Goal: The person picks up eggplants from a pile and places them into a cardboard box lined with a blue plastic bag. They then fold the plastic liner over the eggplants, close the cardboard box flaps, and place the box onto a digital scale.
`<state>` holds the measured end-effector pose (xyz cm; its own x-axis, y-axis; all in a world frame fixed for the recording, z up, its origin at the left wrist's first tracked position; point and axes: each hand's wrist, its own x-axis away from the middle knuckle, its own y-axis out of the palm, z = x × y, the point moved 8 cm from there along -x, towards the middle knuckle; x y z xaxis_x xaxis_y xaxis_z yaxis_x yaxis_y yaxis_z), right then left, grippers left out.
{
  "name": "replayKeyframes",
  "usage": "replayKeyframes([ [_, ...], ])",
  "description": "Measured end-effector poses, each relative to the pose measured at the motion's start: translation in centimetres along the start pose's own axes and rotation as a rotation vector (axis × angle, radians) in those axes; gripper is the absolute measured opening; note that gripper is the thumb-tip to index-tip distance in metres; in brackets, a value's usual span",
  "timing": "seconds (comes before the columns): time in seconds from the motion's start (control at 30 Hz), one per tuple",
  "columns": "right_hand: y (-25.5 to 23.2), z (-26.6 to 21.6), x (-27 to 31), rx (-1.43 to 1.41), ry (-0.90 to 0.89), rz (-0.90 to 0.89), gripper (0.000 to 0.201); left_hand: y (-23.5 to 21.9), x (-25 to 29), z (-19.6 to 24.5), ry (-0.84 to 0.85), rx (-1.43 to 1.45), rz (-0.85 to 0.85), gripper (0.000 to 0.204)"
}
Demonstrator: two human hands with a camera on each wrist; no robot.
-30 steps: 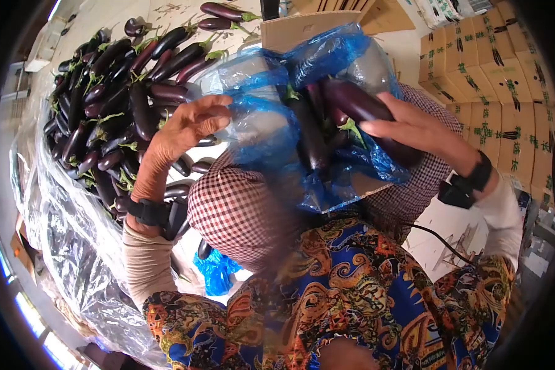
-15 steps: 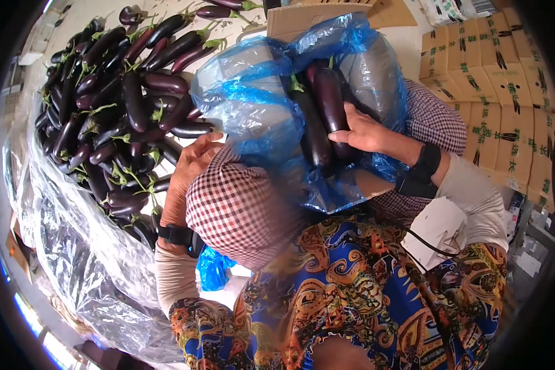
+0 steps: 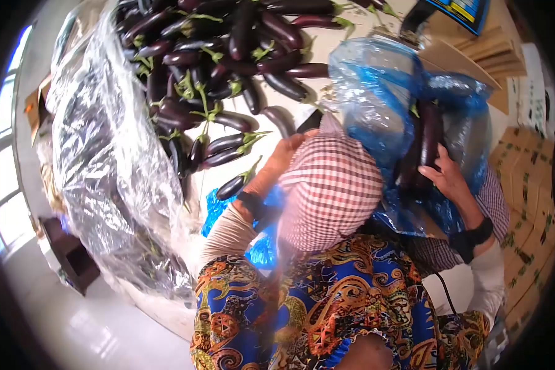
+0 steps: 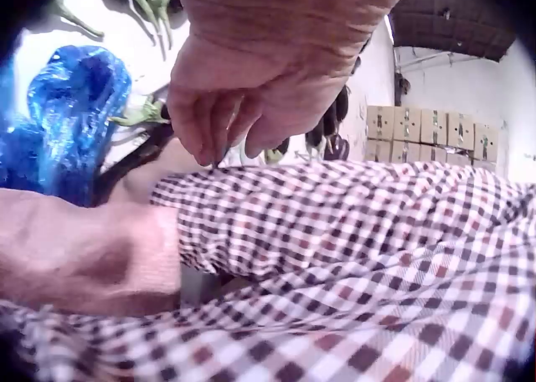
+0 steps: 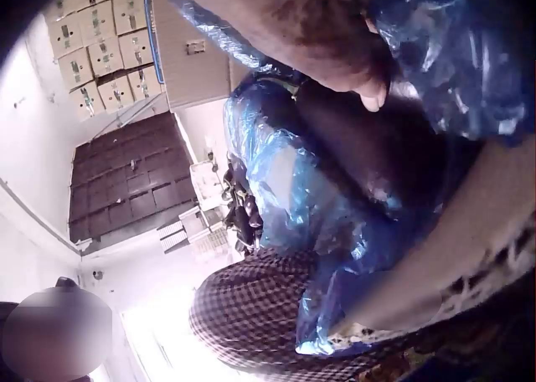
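Blue plastic (image 3: 376, 80) lines an open carton, with dark eggplants lying lengthwise inside. My right hand (image 3: 449, 179) grips the lower part of one eggplant (image 3: 431, 126), thumb and fingers on either side. In the right wrist view, the right hand (image 5: 310, 39) lies over a dark eggplant (image 5: 360, 139) among blue folds. My left hand (image 3: 285, 155) is left of the carton, its fingertips hidden behind a checkered head cloth (image 3: 333, 179). The left wrist view shows the left hand (image 4: 268, 72) with bent fingers pointing down; whether they pinch something thin is unclear.
A heap of eggplants (image 3: 228, 55) covers the table's far left side, beside clear plastic sheeting (image 3: 105, 160). Blue plastic (image 3: 216, 213) lies near the left forearm. Stacked cartons (image 3: 527, 216) stand at right. The checkered cloth is close to the left hand.
The head view has swung left. My right hand has lowered its eggplant into the lined carton and stays on it. My left hand has left the blue plastic's edge and moved nearer the body.
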<state>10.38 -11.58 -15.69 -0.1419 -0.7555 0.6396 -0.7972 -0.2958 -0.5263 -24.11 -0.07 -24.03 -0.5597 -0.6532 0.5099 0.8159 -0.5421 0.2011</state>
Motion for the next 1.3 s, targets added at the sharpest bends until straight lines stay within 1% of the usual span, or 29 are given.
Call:
replayKeyframes([
  [0.03, -0.4, 0.7, 0.0, 0.036, -0.024, 0.033, 0.071, -1.8, 2.0, -1.0, -0.19, -0.112, 0.185, 0.036],
  [0.07, -0.6, 0.6, 0.2, 0.038, -0.043, 0.019, 0.071, -3.1, 2.2, -2.2, -0.139, -0.174, 0.139, 0.035],
  [0.1, -1.0, 0.7, 0.9, 0.062, 0.014, -0.032, 0.065, -4.4, 2.3, -4.5, -0.092, -0.234, 0.09, 0.034],
  [0.17, -2.3, -0.9, 2.4, 0.097, 0.068, -0.092, 0.06, -7.0, 3.0, -8.0, -0.052, -0.238, 0.172, 0.031],
  [0.23, -3.4, -3.1, 3.4, 0.103, 0.109, -0.122, 0.051, -10.7, 4.1, -12.8, -0.258, -0.007, 0.324, 0.033],
  [0.33, -5.0, -3.0, 3.9, -0.036, 0.112, -0.032, 0.047, -12.7, 3.5, -13.6, -0.212, -0.159, 0.422, 0.031],
  [0.37, -5.0, -3.2, 3.8, -0.032, 0.115, -0.031, 0.047, -13.2, 3.1, -13.0, -0.188, -0.257, 0.458, 0.032],
  [0.4, -5.3, -3.9, 4.0, -0.05, 0.113, -0.019, 0.045, -12.9, 2.0, -11.1, -0.098, -0.393, 0.487, 0.03],
  [0.43, -5.5, -4.2, 4.1, -0.069, 0.109, -0.004, 0.045, -12.5, 0.6, -10.5, -0.095, -0.388, 0.48, 0.03],
  [0.5, -4.9, -5.0, 4.2, -0.004, 0.086, -0.041, 0.044, -10.3, -1.9, -4.4, 0.288, -0.948, 0.545, 0.034],
  [0.57, -4.3, -5.3, 4.1, 0.058, 0.061, -0.083, 0.043, -8.5, -4.8, -0.7, 0.43, -1.097, 0.579, 0.041],
  [0.63, -3.8, -5.2, 4.4, 0.018, 0.024, -0.098, 0.041, -7.2, -8.1, 0.8, 0.536, -1.312, 0.569, 0.05],
  [0.7, -4.1, -4.5, 4.5, 0.034, 0.004, -0.041, 0.04, -6.2, -11.5, 0.0, 0.577, -1.558, 0.404, 0.051],
  [0.77, -5.4, -5.0, 5.7, 0.115, -0.04, 0.028, 0.038, -6.0, -14.3, -1.7, 0.503, -1.651, 0.205, 0.052],
  [0.83, -6.2, -5.7, 6.4, 0.161, -0.05, 0.031, 0.039, -3.8, -14.8, 0.1, 0.401, -1.852, 0.069, 0.052],
  [0.87, -6.1, -5.3, 6.8, 0.134, -0.058, 0.007, 0.04, -3.1, -14.5, 0.6, 0.516, -1.899, 0.086, 0.039],
  [0.9, -5.5, -4.3, 7.1, 0.148, -0.11, -0.035, 0.043, -3.1, -14.6, 0.6, 0.577, -1.777, 0.057, 0.042],
  [0.93, -5.0, -3.3, 7.3, 0.165, -0.177, -0.077, 0.046, -3.1, -14.3, 0.8, 0.601, -1.768, 0.065, 0.044],
  [0.97, -5.0, -1.7, 7.7, 0.15, -0.148, -0.039, 0.046, -3.2, -13.9, 1.2, 0.583, -1.743, 0.128, 0.047],
  [1.0, -4.3, -0.9, 8.0, 0.175, -0.175, -0.075, 0.049, -3.2, -12.6, 3.0, 0.647, -1.639, 0.213, 0.051],
  [1.03, -3.7, -0.4, 8.2, 0.2, -0.211, -0.115, 0.053, -3.8, -11.5, 5.0, 0.667, -1.431, 0.264, 0.053],
  [1.07, -3.9, -0.4, 8.5, 0.211, -0.254, -0.122, 0.056, -5.9, -11.3, 5.7, 0.557, -1.334, 0.362, 0.048],
  [1.1, -4.1, 0.5, 8.7, 0.197, -0.248, -0.108, 0.056, -9.0, -10.7, 5.3, 0.372, -0.495, 0.249, 0.042],
  [1.13, -3.6, 1.1, 8.9, 0.25, -0.244, -0.185, 0.057, -10.7, -9.3, 7.2, 0.312, -0.33, 0.338, 0.04],
  [1.17, -3.1, 1.7, 9.1, 0.306, -0.242, -0.259, 0.058, -9.9, -7.3, 10.4, 0.246, -0.226, 0.413, 0.047],
  [1.2, -2.7, 1.6, 9.1, 0.29, -0.198, -0.292, 0.051, -9.5, -5.2, 13.5, 0.292, -0.247, 0.503, 0.053],
  [1.23, -2.6, 1.0, 9.0, 0.28, -0.199, -0.28, 0.051, -8.8, -3.5, 16.5, 0.391, -0.165, 0.461, 0.058],
  [1.27, -2.4, 0.6, 9.0, 0.266, -0.177, -0.309, 0.045, -9.4, -2.1, 19.1, 0.454, -0.091, 0.481, 0.051],
  [1.3, -2.1, 0.6, 9.0, 0.253, -0.16, -0.34, 0.039, -12.3, -1.8, 20.8, 0.527, -0.24, 0.437, 0.052],
])
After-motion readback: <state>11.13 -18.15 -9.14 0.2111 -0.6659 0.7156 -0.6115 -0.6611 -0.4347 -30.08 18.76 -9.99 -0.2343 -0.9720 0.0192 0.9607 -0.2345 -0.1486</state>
